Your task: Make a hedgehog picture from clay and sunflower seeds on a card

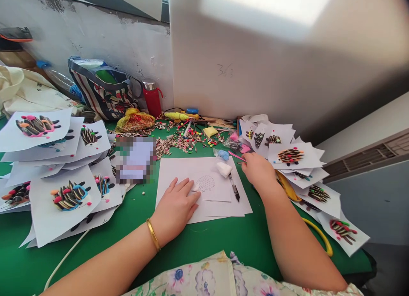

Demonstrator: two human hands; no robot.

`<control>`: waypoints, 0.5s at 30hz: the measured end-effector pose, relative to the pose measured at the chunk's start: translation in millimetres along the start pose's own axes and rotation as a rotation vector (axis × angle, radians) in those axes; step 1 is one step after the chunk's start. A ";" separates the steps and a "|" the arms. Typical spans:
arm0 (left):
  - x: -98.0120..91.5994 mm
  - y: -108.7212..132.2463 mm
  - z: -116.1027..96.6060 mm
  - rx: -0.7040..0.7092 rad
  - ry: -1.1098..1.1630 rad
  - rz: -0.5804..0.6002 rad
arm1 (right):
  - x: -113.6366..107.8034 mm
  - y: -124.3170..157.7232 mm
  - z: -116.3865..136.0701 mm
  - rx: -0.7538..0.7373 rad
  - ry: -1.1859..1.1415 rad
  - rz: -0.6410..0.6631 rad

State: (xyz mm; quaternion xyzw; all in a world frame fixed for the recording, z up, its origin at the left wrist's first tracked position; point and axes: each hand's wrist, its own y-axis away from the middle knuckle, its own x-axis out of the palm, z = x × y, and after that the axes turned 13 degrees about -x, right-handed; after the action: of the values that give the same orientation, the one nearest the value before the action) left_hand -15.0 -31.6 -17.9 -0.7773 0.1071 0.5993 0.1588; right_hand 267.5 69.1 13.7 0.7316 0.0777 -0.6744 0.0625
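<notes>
My left hand (179,204) lies flat with fingers apart on a white sheet of paper (169,168), beside a printed hedgehog outline (205,183). Near its fingertips is a small white bit whose kind I cannot make out. My right hand (259,170) pinches the end of a thin pink stick (235,156), which points left above the paper's upper right corner. Close to that stick are a blue lump of clay in clear wrap (223,155) and a white lump of clay (224,169). A black pen (235,193) rests on the sheet.
Stacks of hedgehog pictures made with seeds stand at left (68,198) and right (290,156). Loose sunflower seeds (164,146) cover the back of the green table (204,245). A blurred phone (136,159), a red flask (152,101) and a striped bag (102,89) are at left.
</notes>
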 end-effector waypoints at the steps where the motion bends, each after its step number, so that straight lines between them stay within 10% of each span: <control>1: 0.0 -0.1 0.0 -0.001 -0.003 0.002 | 4.4 -7.4 -1.1 -0.017 0.029 0.038; 15: 1.6 0.4 1.1 -0.001 0.010 -0.009 | 1.4 -55.1 0.1 -0.092 0.125 0.122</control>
State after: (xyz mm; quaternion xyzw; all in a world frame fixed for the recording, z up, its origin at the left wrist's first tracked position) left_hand -15.7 -31.5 -19.7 -0.7808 0.1040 0.5946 0.1609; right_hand 256.6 123.2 13.0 0.7720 0.0674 -0.6181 0.1319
